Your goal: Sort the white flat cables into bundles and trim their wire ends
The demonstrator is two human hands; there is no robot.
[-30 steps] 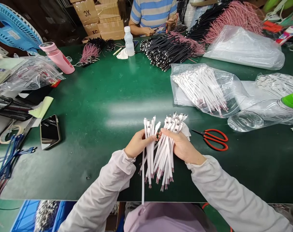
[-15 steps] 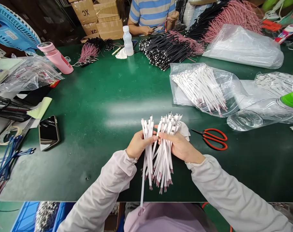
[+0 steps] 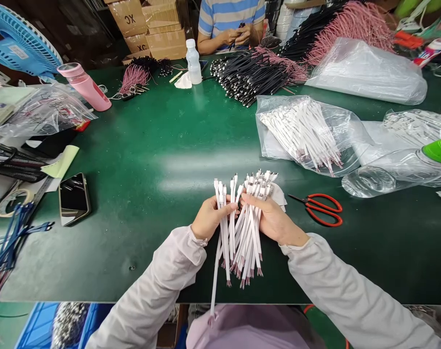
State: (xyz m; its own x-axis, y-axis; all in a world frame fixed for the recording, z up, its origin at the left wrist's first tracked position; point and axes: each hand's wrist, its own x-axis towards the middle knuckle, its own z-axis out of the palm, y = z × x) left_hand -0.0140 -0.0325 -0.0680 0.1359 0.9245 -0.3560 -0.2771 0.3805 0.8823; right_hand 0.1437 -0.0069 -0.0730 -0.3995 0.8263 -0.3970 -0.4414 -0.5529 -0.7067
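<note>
The white cables (image 3: 244, 232) are held upright in two bunches, plugs up and pink-tipped wire ends down, over the green mat (image 3: 151, 145). The left hand (image 3: 213, 218) is clamped on the smaller bunch, and the right hand (image 3: 274, 220) is clamped on the larger one. The two hands are kept close together, with the fingers almost meeting between the bunches; whether they touch cannot be told. One long cable (image 3: 215, 281) is left hanging below the left hand, past the mat's near edge.

Just beyond the right hand, a white cloth (image 3: 279, 195) is partly hidden by the bunch. To the right of that hand, red-handled scissors (image 3: 319, 209) are laid on the mat, and further right a clear bottle (image 3: 373, 179) is lying on its side. Ahead of the right hand, a clear bag (image 3: 300, 135) filled with more white cables is placed. A phone (image 3: 73, 199) is laid well to the left of the left hand. Far ahead of the hands, black cables (image 3: 249, 77) are heaped, and a small tool is held in a co-worker's hands (image 3: 238, 35).
</note>
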